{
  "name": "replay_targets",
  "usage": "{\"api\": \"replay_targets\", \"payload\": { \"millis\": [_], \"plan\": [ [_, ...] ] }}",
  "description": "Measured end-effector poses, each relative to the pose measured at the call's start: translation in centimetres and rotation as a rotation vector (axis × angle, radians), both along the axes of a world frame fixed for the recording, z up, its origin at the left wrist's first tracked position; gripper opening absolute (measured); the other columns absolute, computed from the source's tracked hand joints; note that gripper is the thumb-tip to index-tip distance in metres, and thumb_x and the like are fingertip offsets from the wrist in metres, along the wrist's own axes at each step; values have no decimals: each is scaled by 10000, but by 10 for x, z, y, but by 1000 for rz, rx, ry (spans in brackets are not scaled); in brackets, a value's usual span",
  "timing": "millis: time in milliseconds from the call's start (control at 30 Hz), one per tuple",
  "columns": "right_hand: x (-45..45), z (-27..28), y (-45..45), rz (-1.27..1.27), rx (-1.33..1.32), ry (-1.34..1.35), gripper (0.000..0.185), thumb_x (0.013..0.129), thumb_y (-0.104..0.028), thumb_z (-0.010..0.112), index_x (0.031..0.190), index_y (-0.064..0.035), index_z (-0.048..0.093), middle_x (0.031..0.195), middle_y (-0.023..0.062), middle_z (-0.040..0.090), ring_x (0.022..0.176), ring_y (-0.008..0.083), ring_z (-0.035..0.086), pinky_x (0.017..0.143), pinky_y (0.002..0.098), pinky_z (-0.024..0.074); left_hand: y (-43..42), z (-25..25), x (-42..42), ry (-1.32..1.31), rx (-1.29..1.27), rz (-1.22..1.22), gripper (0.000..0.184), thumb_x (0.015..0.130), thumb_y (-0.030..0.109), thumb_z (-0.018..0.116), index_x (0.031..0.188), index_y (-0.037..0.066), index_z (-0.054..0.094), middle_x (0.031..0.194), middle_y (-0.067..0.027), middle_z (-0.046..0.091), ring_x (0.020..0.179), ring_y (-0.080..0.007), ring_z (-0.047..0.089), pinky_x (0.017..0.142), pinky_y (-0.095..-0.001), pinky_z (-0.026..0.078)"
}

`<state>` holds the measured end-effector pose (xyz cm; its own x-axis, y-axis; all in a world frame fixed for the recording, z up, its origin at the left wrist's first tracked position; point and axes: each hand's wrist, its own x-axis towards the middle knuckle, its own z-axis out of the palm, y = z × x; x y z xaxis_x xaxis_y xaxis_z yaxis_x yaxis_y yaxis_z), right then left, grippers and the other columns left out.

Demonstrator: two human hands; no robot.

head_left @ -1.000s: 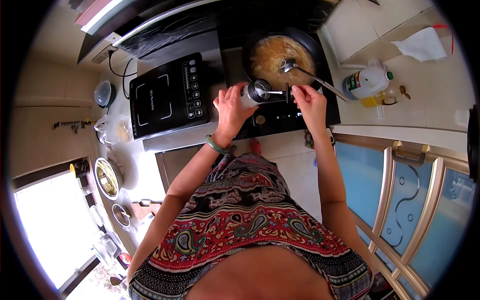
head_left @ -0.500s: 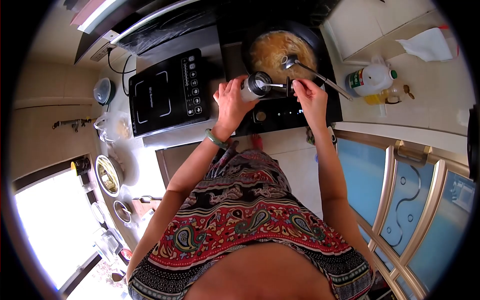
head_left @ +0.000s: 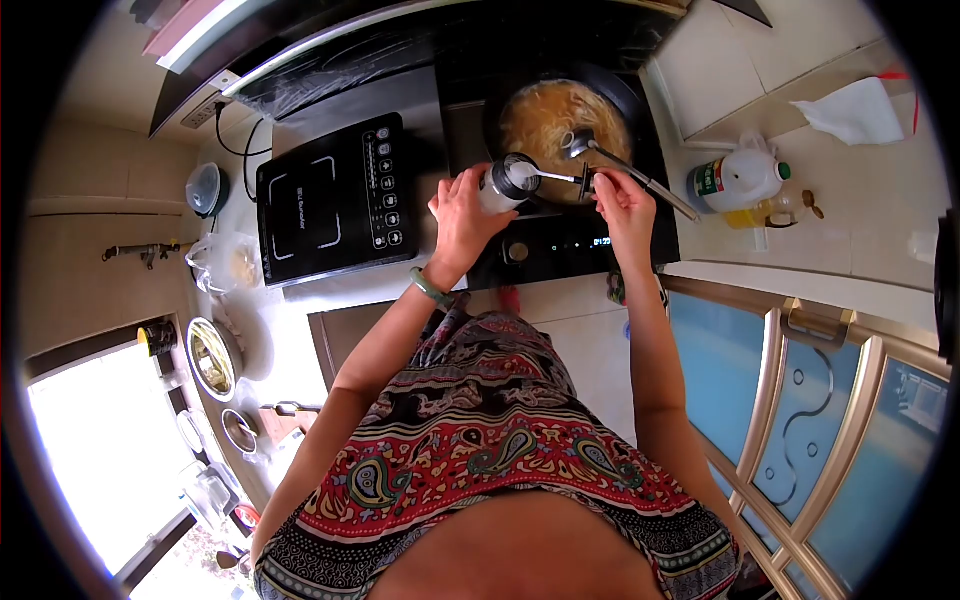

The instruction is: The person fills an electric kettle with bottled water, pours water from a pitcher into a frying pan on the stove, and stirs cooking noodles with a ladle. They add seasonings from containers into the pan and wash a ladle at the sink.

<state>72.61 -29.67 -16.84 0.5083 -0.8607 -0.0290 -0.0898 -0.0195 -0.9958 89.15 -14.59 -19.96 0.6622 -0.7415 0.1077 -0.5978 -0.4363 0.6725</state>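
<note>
My left hand (head_left: 461, 217), with a green bangle at the wrist, is wrapped round a small clear jar (head_left: 496, 192) with a dark rim, tilted toward the right. In my right hand (head_left: 627, 206) is a black lid (head_left: 586, 183) with a small spoon (head_left: 550, 177) fixed to it, pinched between the fingers. The spoon's pale end is at the jar's mouth; whether it holds anything is unclear. Just beyond both hands is a dark wok (head_left: 627, 98) containing noodle-like strands in brownish liquid (head_left: 555, 115). A metal ladle (head_left: 655, 188) rests in the wok, its handle over the right rim.
A black induction cooker (head_left: 330, 200) lies left of the stove (head_left: 550, 245). Bottles, one a large white jug (head_left: 745, 178), stand on the right counter. Bowls (head_left: 213, 358) and a plastic bag (head_left: 225, 262) line the left counter. Blue-panelled doors (head_left: 720, 345) are at right.
The view has shifted slightly. The lid and spoon now slant down to the right, with the spoon's end still at the jar's mouth. Both hands keep their hold.
</note>
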Motion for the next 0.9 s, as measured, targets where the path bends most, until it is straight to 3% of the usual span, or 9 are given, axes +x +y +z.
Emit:
{"api": "replay_targets", "payload": {
  "millis": [333, 433, 467, 500, 567, 600, 700, 767, 900],
  "plan": [
    [2, -14, -29, -143, 416, -182, 225, 898, -237, 686, 917, -14, 665, 625, -30, 546, 522, 31, 504, 440, 174, 329, 0, -1, 3, 14, 22, 31, 707, 590, 219, 858, 1218, 120, 548, 1109, -63, 633, 1049, -300, 521, 907, -434, 371],
    [16, -15, -54, -190, 84, 8, 226, 904, -234, 683, 930, -10, 674, 614, -41, 539, 537, 39, 529, 454, 183, 371, 5, -5, 6, 10, 36, 53, 702, 588, 218, 859, 1210, 120, 549, 1101, -63, 636, 1045, -299, 521, 902, -438, 371],
    [20, -21, -65, -152, -335, 156, 200, 882, -205, 701, 945, -16, 683, 632, 3, 573, 530, 85, 552, 481, 222, 421, 7, -5, 7, 8, 35, 59, 701, 588, 218, 859, 1210, 120, 548, 1102, -63, 635, 1042, -298, 521, 901, -440, 370],
    [21, -24, -74, -146, -333, 157, 200, 882, -205, 701, 945, -16, 683, 632, 3, 573, 530, 85, 552, 481, 222, 421, 10, -5, 7, 6, 36, 65, 701, 589, 219, 859, 1209, 121, 548, 1102, -62, 634, 1039, -297, 521, 900, -441, 369],
    [25, -19, -85, -146, -1007, 348, 178, 849, -172, 718, 948, -27, 690, 676, 64, 603, 533, 140, 568, 514, 260, 453, 14, -3, 7, 12, 54, 81, 698, 591, 218, 858, 1209, 120, 548, 1101, -63, 632, 1036, -296, 520, 902, -441, 367],
    [23, -13, -83, -163, -907, 340, 152, 836, -152, 722, 935, -38, 703, 707, 101, 610, 549, 177, 580, 532, 274, 466, 15, -1, 9, 18, 66, 97, 696, 593, 216, 858, 1209, 119, 548, 1100, -64, 631, 1033, -295, 520, 903, -440, 366],
    [22, 14, -59, -105, -476, 110, 142, 869, -119, 689, 954, -5, 698, 759, 56, 665, 611, 80, 577, 553, 235, 453, 25, 0, 12, 5, 24, 102, 695, 597, 205, 856, 1212, 113, 546, 1100, -64, 628, 1026, -293, 521, 900, -437, 369],
    [28, 32, -34, 29, -412, 77, 178, 913, -129, 652, 979, 33, 687, 862, 17, 686, 725, 44, 591, 638, 200, 470, 27, 0, 14, -8, 24, 113, 697, 598, 200, 856, 1215, 109, 545, 1102, -66, 628, 1024, -294, 522, 898, -438, 372],
    [62, 50, 18, 358, -722, 161, 210, 857, -75, 681, 1066, -53, 687, 722, 24, 613, 621, 76, 561, 575, 211, 451, 32, 6, 11, 5, -8, 97, 723, 603, 200, 859, 1236, 83, 529, 1114, -92, 624, 1037, -310, 531, 899, -445, 399]
  ]
}}
